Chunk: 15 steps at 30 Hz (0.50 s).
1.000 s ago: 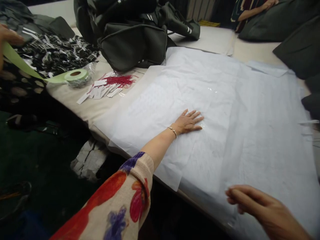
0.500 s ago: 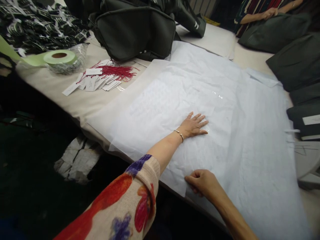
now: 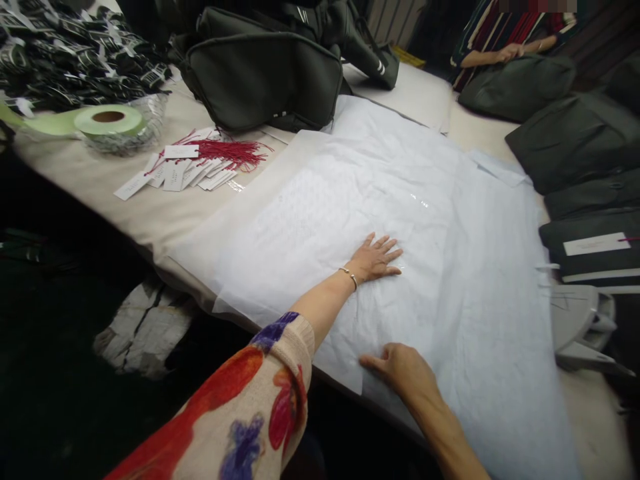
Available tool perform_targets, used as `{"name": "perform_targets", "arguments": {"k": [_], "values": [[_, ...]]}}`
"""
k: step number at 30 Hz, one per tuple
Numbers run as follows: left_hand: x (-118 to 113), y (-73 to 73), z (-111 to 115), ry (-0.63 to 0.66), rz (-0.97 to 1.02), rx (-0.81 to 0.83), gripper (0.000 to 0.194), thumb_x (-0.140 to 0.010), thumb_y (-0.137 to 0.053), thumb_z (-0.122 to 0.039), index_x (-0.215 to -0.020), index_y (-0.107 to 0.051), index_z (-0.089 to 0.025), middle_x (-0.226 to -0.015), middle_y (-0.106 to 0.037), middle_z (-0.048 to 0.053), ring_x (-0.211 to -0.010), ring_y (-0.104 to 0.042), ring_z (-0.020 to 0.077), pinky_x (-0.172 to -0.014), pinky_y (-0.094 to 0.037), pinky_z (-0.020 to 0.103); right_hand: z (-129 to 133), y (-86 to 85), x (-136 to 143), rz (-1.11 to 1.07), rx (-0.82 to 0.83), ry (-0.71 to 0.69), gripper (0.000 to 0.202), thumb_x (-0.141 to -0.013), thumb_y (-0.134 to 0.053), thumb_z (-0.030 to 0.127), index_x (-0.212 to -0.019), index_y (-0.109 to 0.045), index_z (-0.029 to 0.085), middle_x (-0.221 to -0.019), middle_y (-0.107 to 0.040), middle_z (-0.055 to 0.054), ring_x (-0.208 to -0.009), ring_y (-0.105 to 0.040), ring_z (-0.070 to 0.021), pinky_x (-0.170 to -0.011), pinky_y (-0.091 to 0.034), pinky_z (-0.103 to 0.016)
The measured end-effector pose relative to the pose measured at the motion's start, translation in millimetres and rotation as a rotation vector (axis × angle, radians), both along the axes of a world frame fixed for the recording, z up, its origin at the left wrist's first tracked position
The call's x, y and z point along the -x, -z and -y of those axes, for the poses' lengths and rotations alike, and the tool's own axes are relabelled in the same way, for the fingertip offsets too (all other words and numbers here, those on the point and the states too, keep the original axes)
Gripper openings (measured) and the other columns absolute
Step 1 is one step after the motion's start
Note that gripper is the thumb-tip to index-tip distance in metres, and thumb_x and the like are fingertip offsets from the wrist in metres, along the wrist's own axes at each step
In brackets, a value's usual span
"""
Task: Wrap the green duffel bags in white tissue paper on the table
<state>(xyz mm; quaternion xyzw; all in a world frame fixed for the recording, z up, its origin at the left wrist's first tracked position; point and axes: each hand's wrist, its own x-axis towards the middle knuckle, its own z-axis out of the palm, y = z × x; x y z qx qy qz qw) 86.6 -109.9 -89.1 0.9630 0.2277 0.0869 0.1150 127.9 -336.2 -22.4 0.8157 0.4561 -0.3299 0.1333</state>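
L hand (image 3: pixel 376 259) flat, fingers spread on white sheets (image 3: pixel 320 213), R hand (image 3: pixel 400 370) half-curled nr bench (image 3: pixel 115 200) front edge, grip unclear; tags (image 3: pixel 177 170) + tape roll (image 3: pixel 110 120) twd L corner, 1 dark bag (image 3: pixel 265 80) against sheets' far edge.

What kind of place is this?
Probably a bag workshop or packing room: several dark bags on the tables, a heap of bundled straps or similar parts, and a pile of white tags with red strings.

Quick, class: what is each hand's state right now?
Left hand: open, fingers spread on thin, translucent white sheeting.
Right hand: curled; whether it grips anything, cannot tell.
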Motion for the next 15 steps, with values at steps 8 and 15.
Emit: {"name": "perform_targets", "arguments": {"k": [8,15], "values": [[2.8,3.4,0.2,0.007,0.014,0.015,0.065,-0.097,-0.032,-0.063,-0.149,-0.033,-0.025,-0.158,-0.029,0.007,-0.147,-0.019,0.0266,-0.119,-0.007,0.054,41.8,10.4,25.3,0.089,-0.942,-0.404,0.068,-0.095,-0.041,0.058,-0.148,-0.034,0.017,-0.145,-0.047,-0.013,-0.131,-0.046,-0.0345,-0.108,-0.036,-0.053],[10.8,-31.4,0.2,-0.013,-0.049,-0.072,0.071,-0.095,-0.023,-0.069,-0.152,-0.023,-0.028,-0.159,-0.025,0.008,-0.146,-0.024,0.0230,-0.116,-0.027,0.046,52.7,129.4,49.0,0.223,-1.163,-0.601,0.064,-0.095,-0.036,0.032,-0.155,-0.014,0.027,-0.133,-0.057,-0.005,-0.120,-0.057,-0.0301,-0.088,-0.051,-0.051]]}}
